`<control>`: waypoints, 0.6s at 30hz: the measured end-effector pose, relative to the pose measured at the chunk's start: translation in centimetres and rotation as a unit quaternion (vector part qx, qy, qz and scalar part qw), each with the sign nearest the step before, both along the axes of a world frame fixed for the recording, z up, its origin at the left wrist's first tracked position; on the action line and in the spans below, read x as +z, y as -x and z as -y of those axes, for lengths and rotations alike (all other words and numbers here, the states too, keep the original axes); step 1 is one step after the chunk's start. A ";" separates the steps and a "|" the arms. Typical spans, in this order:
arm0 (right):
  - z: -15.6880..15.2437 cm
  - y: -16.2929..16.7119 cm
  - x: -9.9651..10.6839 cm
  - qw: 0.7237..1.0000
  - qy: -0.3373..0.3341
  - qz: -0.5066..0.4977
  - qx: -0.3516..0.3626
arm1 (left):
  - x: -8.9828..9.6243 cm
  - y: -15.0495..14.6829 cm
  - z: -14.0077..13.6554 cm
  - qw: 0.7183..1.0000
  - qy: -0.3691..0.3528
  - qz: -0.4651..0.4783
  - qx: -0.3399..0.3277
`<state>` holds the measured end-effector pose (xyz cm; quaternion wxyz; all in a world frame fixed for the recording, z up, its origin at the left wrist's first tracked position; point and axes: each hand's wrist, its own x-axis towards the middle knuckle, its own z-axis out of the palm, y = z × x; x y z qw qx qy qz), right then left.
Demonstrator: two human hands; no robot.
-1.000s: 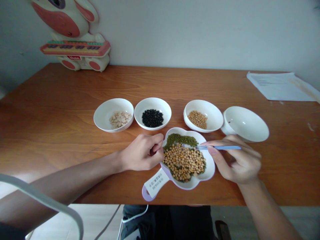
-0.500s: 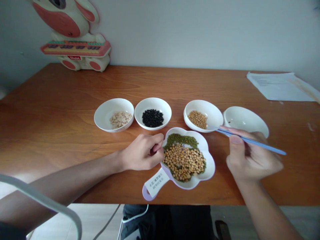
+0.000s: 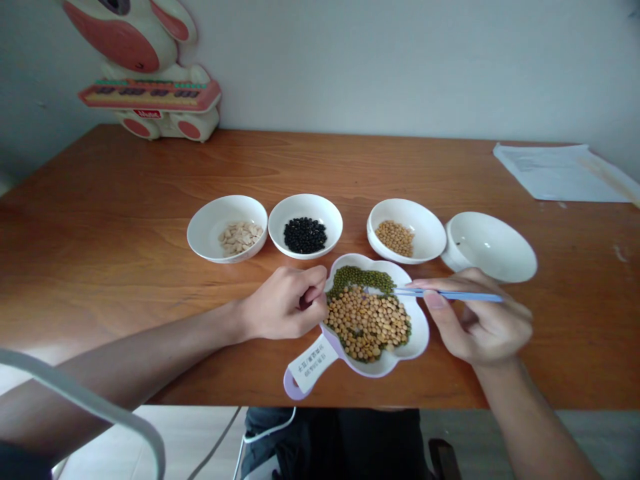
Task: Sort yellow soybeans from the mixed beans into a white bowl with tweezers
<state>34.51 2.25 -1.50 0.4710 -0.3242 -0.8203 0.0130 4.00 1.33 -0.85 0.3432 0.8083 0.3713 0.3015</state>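
My left hand (image 3: 287, 303) is closed at the left rim of a white flower-shaped dish (image 3: 419, 327) with a lilac, labelled handle. In the dish lie yellow soybeans (image 3: 370, 323) with green mung beans (image 3: 365, 278) along the far side. Blue tweezers (image 3: 460, 295) are pinched in my right hand (image 3: 480, 320), at the dish's right side. Their tips reach over the rim to the edge of the green beans; whether anything is between them is too small to tell.
Behind the dish stand white bowls: one with pale flat seeds (image 3: 241, 238), one with black beans (image 3: 305, 235), one with soybeans (image 3: 395, 238), and a rightmost bowl (image 3: 500, 247) with a few dark specks. A toy (image 3: 150, 100) and papers (image 3: 555, 172) lie farther back.
My right hand has moved left and slightly down with the tweezers, from beside the soybean bowl to over the dish's right side. My left hand has stayed at the rim.
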 end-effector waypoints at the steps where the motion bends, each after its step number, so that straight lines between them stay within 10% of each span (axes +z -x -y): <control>1: 0.0 0.1 0.1 1.000 0.007 0.006 0.008 | 0.0 0.0 0.0 1.000 0.001 0.001 0.000; 18: -0.2 0.0 0.0 0.999 0.011 0.026 0.032 | 0.0 0.0 0.1 1.000 0.005 -0.003 -0.001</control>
